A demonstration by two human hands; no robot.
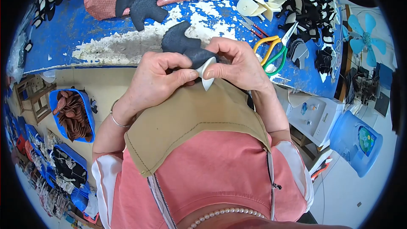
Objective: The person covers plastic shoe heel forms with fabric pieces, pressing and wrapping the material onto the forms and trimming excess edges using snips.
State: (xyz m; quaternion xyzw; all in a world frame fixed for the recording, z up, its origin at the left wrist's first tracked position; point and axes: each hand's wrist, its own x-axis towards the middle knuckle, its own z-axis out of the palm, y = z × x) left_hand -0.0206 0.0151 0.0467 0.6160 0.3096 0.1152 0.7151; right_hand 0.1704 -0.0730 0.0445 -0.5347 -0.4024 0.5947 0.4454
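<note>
Close to my chest, both hands work on a dark grey moulded piece (181,38) with scalloped edges and a white curved, pointed piece (207,84) set against its near end. My left hand (154,78) is closed, with thumb and forefinger pinching the dark piece beside the left edge of the white one. On the other side my right hand (239,65) is closed too; its thumb presses the white piece and its forefinger reaches over the dark one. The inner fingertips and the join between the pieces are partly hidden.
Two similar dark pieces (146,8) lie on the worn blue table (101,42). White curved pieces (260,4) are at the back. Scissors with yellow and green handles (277,48) and red-handled scissors (257,30) lie right. A blue basket of brown pieces (87,114) stands lower left.
</note>
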